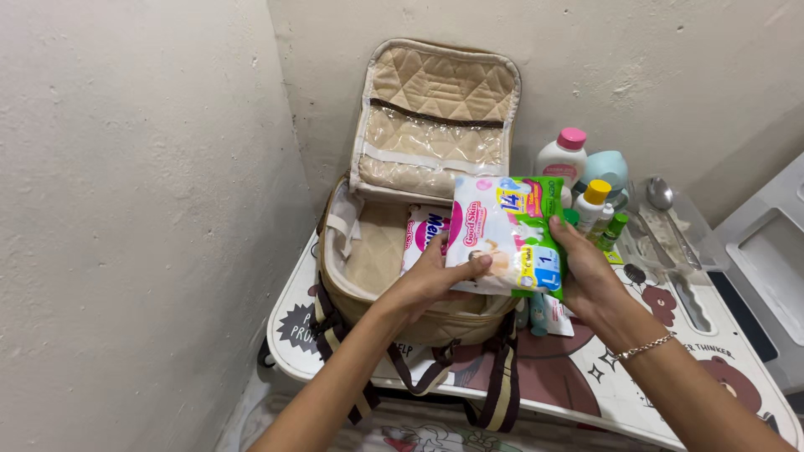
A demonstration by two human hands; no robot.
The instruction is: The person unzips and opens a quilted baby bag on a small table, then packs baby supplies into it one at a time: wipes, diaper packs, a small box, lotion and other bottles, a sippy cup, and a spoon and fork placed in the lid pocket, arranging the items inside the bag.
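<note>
Both my hands hold a small white, green and pink pack of diapers (505, 234) above the open beige quilted bag (368, 251). My left hand (435, 280) grips the pack's lower left edge with the thumb on its front. My right hand (582, 272) holds its right side; a thin bracelet sits on that wrist. Inside the bag, behind the held pack, lies another white and pink pack (425, 234), partly hidden. The bag's lid (435, 109) stands open against the wall, showing a clear inner pocket.
The bag sits on a small white table with a bear print (670, 335) in a wall corner. To the right stand a white bottle with a pink cap (563, 159), a pale blue bottle (605, 172), small bottles (596, 205), a spoon (662, 197) and a white bin (766, 251).
</note>
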